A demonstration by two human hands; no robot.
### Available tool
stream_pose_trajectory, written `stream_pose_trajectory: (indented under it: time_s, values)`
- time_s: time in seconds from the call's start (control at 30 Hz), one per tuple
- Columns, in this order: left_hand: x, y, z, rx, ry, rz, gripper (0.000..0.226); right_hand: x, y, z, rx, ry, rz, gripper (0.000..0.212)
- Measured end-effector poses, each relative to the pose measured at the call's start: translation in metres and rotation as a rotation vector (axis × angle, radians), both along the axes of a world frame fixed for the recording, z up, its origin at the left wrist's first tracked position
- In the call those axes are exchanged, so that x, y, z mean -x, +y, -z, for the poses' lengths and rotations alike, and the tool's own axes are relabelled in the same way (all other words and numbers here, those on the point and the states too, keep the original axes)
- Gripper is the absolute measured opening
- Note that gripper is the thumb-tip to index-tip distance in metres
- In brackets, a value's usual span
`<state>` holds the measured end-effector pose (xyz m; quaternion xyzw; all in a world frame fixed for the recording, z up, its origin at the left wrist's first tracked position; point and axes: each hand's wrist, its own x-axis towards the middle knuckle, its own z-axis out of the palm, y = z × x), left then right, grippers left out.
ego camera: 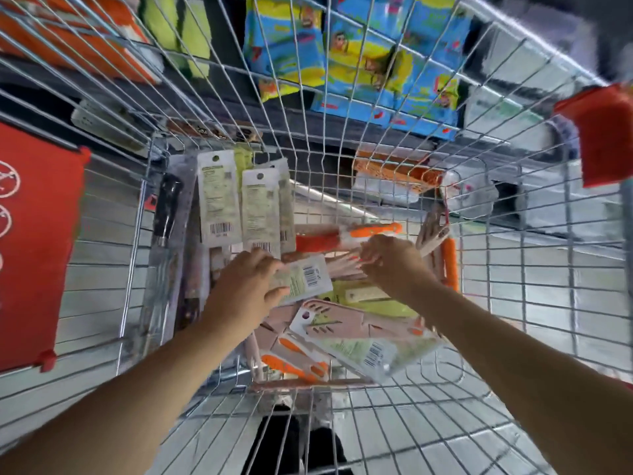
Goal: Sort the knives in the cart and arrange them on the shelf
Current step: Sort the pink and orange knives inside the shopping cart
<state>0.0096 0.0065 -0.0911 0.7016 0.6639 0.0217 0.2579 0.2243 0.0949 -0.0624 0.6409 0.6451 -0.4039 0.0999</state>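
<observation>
I look down into a wire shopping cart whose bottom is covered with several packaged knives. My left hand pinches a card-backed knife pack with a barcode, lying face down in the middle. My right hand reaches into the pile just right of it, fingers curled over pale pink knives; whether it holds one is unclear. Two more face-down packs lie further back. An orange-handled knife lies beyond my right hand. A black-handled knife in clear packaging lies along the left side.
Pink and orange knife packs fill the near end of the cart. Through the mesh I see shelves with colourful packets and orange items. A red panel hangs on the cart's left wall, a red handle piece at right.
</observation>
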Motion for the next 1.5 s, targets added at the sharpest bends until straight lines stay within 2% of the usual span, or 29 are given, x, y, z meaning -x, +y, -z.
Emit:
stream_pose_trajectory:
  time_s: [0.07, 0.13, 0.2, 0.3, 0.4, 0.53, 0.67, 0.87, 1.03, 1.17, 1.23, 1.33, 1.4, 1.5]
  values:
    - [-0.015, -0.002, -0.005, 0.019, 0.000, 0.045, 0.037, -0.025, -0.015, -0.004, 0.045, -0.085, -0.105, 0.016]
    - [-0.029, -0.004, -0.009, 0.026, -0.014, 0.121, 0.038, -0.041, -0.029, -0.008, 0.051, -0.216, -0.296, 0.023]
    - [-0.042, -0.005, -0.012, 0.059, -0.015, 0.211, 0.042, -0.047, -0.039, -0.012, 0.050, -0.268, -0.428, 0.032]
    - [-0.054, -0.006, -0.013, 0.116, 0.013, 0.281, 0.056, -0.053, -0.048, -0.014, -0.041, -0.265, -0.544, 0.054]
    - [-0.058, -0.005, -0.012, 0.113, 0.049, 0.266, 0.061, -0.054, -0.052, -0.009, -0.157, -0.348, -0.691, 0.068]
    - [-0.058, -0.007, -0.009, 0.104, 0.020, 0.205, 0.062, -0.057, -0.055, -0.001, -0.136, -0.331, -0.639, 0.065]
    - [-0.055, -0.007, -0.006, 0.127, -0.013, 0.208, 0.058, -0.063, -0.057, -0.002, -0.048, -0.336, -0.573, 0.039]
    - [-0.065, 0.001, -0.010, 0.038, -0.044, 0.183, 0.035, -0.066, -0.060, -0.008, -0.023, -0.320, -0.591, 0.031]
    - [-0.086, 0.014, -0.014, 0.047, 0.021, 0.175, 0.049, -0.066, -0.043, -0.008, -0.236, -0.163, -0.419, 0.048]
    - [-0.077, 0.013, -0.011, 0.050, 0.160, -0.003, 0.053, -0.062, -0.037, 0.007, -0.196, -0.312, -0.588, 0.063]
    - [-0.064, 0.010, -0.009, 0.071, 0.169, -0.074, 0.054, -0.061, -0.039, 0.012, -0.215, -0.371, -0.608, 0.067]
    - [-0.042, 0.005, -0.003, 0.153, 0.175, -0.027, 0.066, -0.062, -0.038, 0.007, -0.212, -0.374, -0.603, 0.073]
    - [-0.033, 0.005, -0.002, 0.201, 0.205, 0.019, 0.069, -0.066, -0.033, 0.001, -0.154, -0.348, -0.552, 0.070]
    - [-0.032, 0.005, -0.003, 0.198, 0.206, 0.021, 0.070, -0.072, -0.024, -0.010, -0.048, -0.345, -0.443, 0.054]
